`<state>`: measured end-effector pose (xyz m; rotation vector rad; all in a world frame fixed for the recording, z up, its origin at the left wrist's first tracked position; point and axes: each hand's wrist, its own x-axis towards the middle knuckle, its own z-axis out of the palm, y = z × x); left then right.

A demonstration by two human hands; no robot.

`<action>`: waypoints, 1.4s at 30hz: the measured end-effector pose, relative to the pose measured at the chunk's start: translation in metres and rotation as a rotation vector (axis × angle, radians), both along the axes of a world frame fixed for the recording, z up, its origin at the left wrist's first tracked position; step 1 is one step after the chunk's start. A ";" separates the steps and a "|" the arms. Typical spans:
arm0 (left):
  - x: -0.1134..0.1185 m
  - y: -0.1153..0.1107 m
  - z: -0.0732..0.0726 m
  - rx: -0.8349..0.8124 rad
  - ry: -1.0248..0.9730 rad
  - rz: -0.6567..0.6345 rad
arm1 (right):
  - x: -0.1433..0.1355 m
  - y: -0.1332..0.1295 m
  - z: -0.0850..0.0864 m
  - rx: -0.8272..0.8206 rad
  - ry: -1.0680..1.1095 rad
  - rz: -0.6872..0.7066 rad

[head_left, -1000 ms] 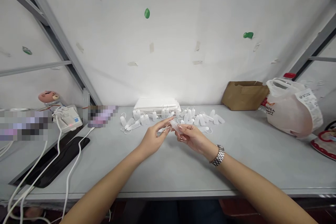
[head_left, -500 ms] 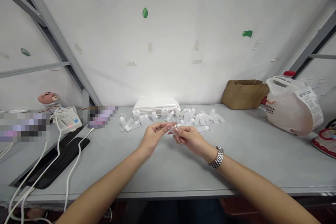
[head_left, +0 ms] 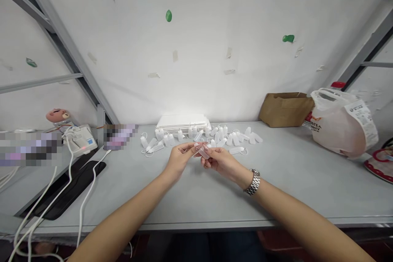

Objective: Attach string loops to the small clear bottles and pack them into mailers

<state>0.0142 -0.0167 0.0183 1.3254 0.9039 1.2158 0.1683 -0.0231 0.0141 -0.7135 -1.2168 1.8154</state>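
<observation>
Above the middle of the grey table, both hands meet at one small translucent plastic bottle (head_left: pixel 204 153). My right hand (head_left: pixel 221 161), with a metal watch (head_left: pixel 253 182) on the wrist, pinches the bottle's body between thumb and fingers. My left hand (head_left: pixel 181 156) is closed at its upper end, thumb and fingertips together around the cap area; the cap itself is mostly covered by fingers. Just beyond the hands lie several similar bottles (head_left: pixel 236 138), some upright and some on their sides, with looped cap straps. One bottle (head_left: pixel 237 150) lies right behind my right hand.
A stack of white sheets or boards (head_left: pixel 183 122) is against the wall. To the right stand a brown paper bag (head_left: pixel 285 110) and a white plastic bag (head_left: pixel 337 127). On the left are white cables (head_left: pixel 70 172), a black pad (head_left: pixel 73 192) and a power strip (head_left: pixel 80 141).
The bottle between my hands has turned slightly and its body shows more. My right hand has shifted a little to the left. The other bottles lie as before.
</observation>
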 end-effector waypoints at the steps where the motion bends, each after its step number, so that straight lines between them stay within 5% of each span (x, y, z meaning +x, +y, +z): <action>1: -0.001 0.001 0.000 -0.002 -0.006 0.024 | -0.001 0.000 0.000 0.042 -0.065 -0.045; 11: -0.002 0.002 0.001 -0.039 -0.024 0.039 | -0.007 -0.005 -0.012 0.485 -0.429 -0.470; 17: -0.002 0.002 -0.002 -0.073 -0.122 0.066 | -0.008 -0.011 -0.013 0.603 -0.520 -0.518; 22: 0.001 0.002 -0.006 -0.142 -0.212 0.033 | -0.010 -0.014 -0.011 0.593 -0.526 -0.470; 32: -0.001 0.004 -0.011 -0.114 -0.212 -0.094 | -0.012 -0.014 0.000 0.278 -0.277 -0.312; 39: -0.002 0.003 -0.005 -0.085 -0.191 -0.138 | -0.009 -0.012 0.000 0.154 0.009 -0.107; 42: -0.006 0.003 0.002 -0.016 -0.093 -0.132 | -0.008 -0.012 0.002 0.197 -0.013 -0.122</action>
